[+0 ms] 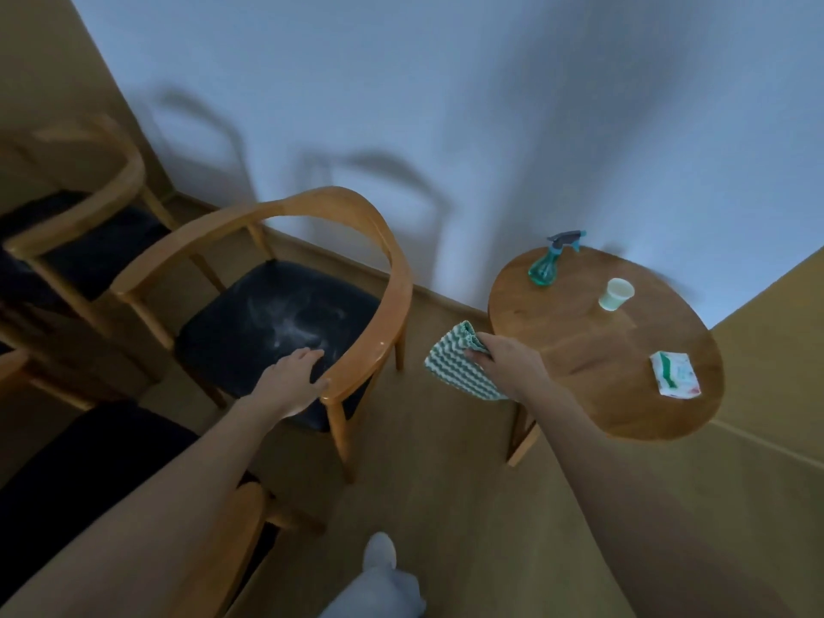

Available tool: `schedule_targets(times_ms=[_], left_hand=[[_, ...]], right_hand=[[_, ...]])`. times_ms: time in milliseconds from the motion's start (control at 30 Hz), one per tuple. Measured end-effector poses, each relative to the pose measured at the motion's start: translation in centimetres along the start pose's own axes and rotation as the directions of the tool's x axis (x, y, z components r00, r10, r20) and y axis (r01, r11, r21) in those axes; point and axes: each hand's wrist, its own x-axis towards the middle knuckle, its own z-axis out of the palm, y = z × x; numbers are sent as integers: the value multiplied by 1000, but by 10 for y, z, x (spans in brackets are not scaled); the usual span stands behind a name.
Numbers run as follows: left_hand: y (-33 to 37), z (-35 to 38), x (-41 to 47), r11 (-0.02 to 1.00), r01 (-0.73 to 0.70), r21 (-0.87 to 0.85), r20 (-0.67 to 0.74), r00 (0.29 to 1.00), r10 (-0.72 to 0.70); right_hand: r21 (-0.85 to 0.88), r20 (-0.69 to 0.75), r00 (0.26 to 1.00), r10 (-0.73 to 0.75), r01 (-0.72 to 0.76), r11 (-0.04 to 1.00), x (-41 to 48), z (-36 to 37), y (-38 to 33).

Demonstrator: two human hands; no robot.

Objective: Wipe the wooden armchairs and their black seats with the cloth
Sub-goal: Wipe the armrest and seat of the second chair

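Left hand (290,381) rests on the front end of the nearest armchair's (392,278) wooden arm. Its fingers (307,355) lie close together and almost straight, pointing across the inner edge of the arm toward the seat; the thumb lies over the arm's tip. Whether it grips firmly, I cannot tell.

Black seat (276,323) sits just beyond those fingertips, with pale, dusty-looking smears across its middle.

Right hand (504,363) is out in the gap between chair and round table (602,350). Its fingers are curled round one edge of the cloth (455,363), thumb on the upper side. The cloth is green-and-white with a zigzag pattern; it fans out leftward of the fingers toward the chair arm, touching neither chair nor table.

On the table, beyond the right hand's fingers: a teal spray bottle (546,265) at the far edge, a pale cup (615,294) upright just right of it, and a white packet (675,374) with green and red print lying flat, well right of the knuckles.

Far left of the left hand's fingers, a second armchair (89,180), blurred, also with a dark seat. Below the left forearm, part of a third chair (241,528).

A pale foot (379,559) shows on the tan floor (446,483), near the lower edge.
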Motion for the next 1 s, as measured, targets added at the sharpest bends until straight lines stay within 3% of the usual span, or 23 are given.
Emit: schedule_targets(times_ms=[200, 433, 600, 833, 1000], left_hand=[[-7, -22, 49, 995, 29, -90, -33, 999, -33], [-35, -36, 70, 970, 191, -149, -27, 980, -197], [-40, -26, 74, 923, 312, -225, -6, 947, -321], [-13, 8, 86, 785, 528, -325, 37, 836, -547], [17, 47, 78, 658, 641, -395, 136, 749, -649]], right_hand=[[-44, -3, 997, -81, 81, 996, 77, -16, -14], [9, 30, 969, -246, 246, 969, 167, -9, -41], [28, 142, 928, -343, 343, 939, 220, 4, -60], [42, 232, 794, -562, 569, 821, 283, 20, -55], [134, 142, 721, -678, 665, 735, 308, 32, -41]])
